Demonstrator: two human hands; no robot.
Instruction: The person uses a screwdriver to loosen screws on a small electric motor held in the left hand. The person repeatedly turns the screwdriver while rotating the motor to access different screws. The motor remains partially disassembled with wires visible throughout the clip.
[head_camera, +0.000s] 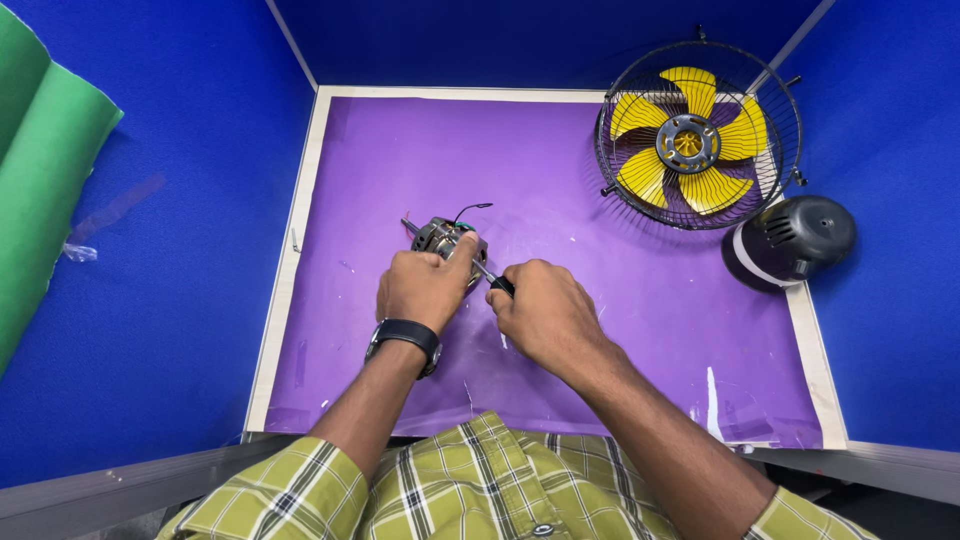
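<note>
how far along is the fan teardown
Already apart: the wire guard with yellow blades and the dark rear cover lie aside on the purple mat. In hand: the left hand steadies the bare motor while the right hand works a screwdriver on it. The motor itself remains unopened.

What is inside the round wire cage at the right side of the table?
Inside the wire cage lies a yellow fan blade with a grey hub at its centre. The purple mat shows through the wires; what lies under the hub is covered.
</note>
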